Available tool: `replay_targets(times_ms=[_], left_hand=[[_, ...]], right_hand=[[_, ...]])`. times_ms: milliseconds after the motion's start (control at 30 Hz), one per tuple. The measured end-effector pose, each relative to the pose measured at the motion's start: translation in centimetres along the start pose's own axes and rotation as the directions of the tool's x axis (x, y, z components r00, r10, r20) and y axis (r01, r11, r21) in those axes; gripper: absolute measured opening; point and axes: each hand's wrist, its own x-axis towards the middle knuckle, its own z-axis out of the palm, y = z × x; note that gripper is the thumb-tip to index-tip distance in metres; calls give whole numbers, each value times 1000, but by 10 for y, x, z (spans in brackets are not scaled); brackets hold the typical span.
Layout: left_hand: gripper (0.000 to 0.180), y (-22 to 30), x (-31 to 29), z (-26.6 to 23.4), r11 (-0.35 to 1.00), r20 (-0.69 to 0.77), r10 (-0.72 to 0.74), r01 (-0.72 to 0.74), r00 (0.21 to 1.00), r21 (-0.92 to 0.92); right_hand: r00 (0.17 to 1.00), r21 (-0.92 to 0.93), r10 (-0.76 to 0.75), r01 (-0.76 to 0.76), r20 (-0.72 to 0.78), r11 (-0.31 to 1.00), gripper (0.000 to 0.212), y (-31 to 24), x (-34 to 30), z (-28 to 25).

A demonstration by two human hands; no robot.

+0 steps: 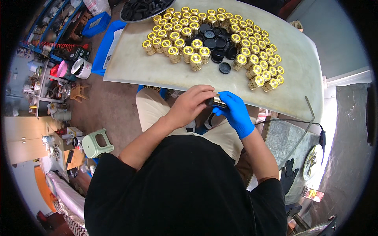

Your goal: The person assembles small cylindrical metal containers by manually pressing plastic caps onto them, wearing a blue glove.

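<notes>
Close above my lap, just off the near edge of the table [149, 72], I hold a small shiny metal cylinder with black end parts [216, 101] between both hands. My bare left hand [189, 104] grips its left end, fingers curled over the top. Around its right end close the fingers of my right hand [237, 117], in a blue glove. My fingers partly hide the piece. Beyond, many gold-coloured metal cylinders [195, 62] stand upright in two groups. Between them lies a pile of round black caps [220, 42], with a single black cap [225, 68] nearer me.
A metal bowl of black parts [143, 19] sits at the table's far left. To my right, a side bench [279, 135] carries a bent metal rod, a black glove [289, 175] and a plate [313, 163]. A green stool [97, 144] and blue crates [97, 24] stand left.
</notes>
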Motion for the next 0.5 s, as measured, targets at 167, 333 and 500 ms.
replay_targets(times_ms=[167,333,500], left_hand=[[34,-7,-4,2,789,-64,-205,126,977,-602],[27,-11,-1,5,352,394,-621,690,678,-633],[28,1,-8,6,418,281,-572,568,771,-709]], right_hand=[[999,-26,-30,31,41,999,25,-3,-4,7],[893,-456,-445,423,66,783,30,9,-5,9],[939,-427,-341,322,32,845,28,8,-7,8]])
